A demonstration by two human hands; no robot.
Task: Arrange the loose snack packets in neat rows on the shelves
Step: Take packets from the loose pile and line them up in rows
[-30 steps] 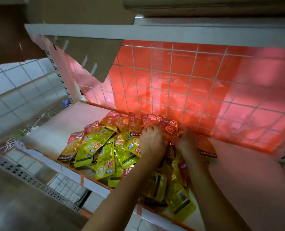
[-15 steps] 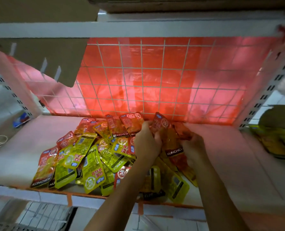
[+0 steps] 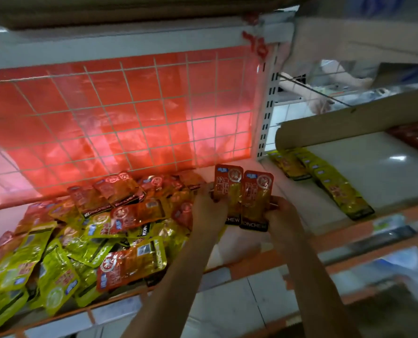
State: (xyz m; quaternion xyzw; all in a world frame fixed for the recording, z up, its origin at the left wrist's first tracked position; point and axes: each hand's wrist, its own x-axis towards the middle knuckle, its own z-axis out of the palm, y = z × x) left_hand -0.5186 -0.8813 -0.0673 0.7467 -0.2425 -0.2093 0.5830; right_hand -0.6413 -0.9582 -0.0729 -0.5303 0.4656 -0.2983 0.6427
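Note:
A loose heap of red and yellow snack packets (image 3: 88,235) covers the left and middle of the white shelf (image 3: 300,208). Above the shelf's right part I hold up two red packets side by side. My left hand (image 3: 209,208) grips the left red packet (image 3: 227,189) by its left edge. My right hand (image 3: 282,215) grips the right red packet (image 3: 256,198) at its lower right. Both packets stand upright with their black bottom strips toward me.
A red sheet behind a white wire grid (image 3: 134,113) backs the shelf. A slotted upright (image 3: 267,113) divides it from the right bay, where rows of yellow packets (image 3: 334,184) lie under a cardboard flap (image 3: 349,123). Orange trim (image 3: 259,258) edges the shelf front.
Both hands have lifted out of the heap and moved right, now holding two red packets upright side by side. The view has swung right, revealing the neighbouring bay.

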